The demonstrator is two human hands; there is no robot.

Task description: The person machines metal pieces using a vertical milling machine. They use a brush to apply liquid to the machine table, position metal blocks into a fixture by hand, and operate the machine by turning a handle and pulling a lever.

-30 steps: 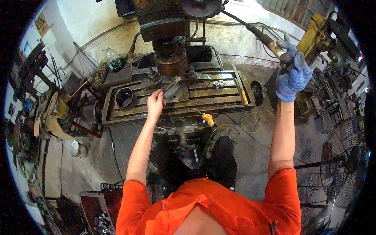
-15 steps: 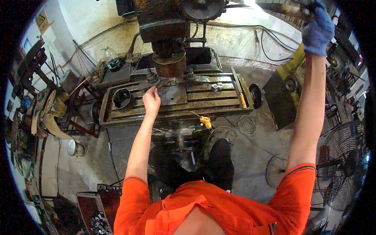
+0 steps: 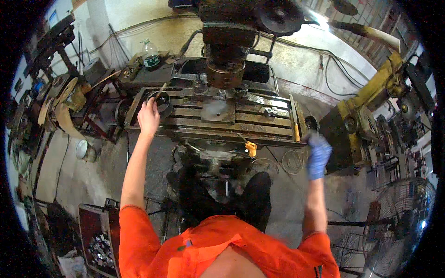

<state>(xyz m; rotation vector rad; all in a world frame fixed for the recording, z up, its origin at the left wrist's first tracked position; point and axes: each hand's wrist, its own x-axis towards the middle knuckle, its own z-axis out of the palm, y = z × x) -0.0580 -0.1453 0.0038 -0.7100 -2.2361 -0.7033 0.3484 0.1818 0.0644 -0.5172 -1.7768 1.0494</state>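
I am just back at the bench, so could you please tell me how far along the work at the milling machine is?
Done: a flat plate lies on the machine table. In hand: the left hand holds a thin rod by a round bowl; the gloved right hand is at the table's end. Left: spindle stands clear above plate.

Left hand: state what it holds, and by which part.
The left hand pinches a thin stick-like tool by its lower end, over the milling table; what kind of tool cannot be told.
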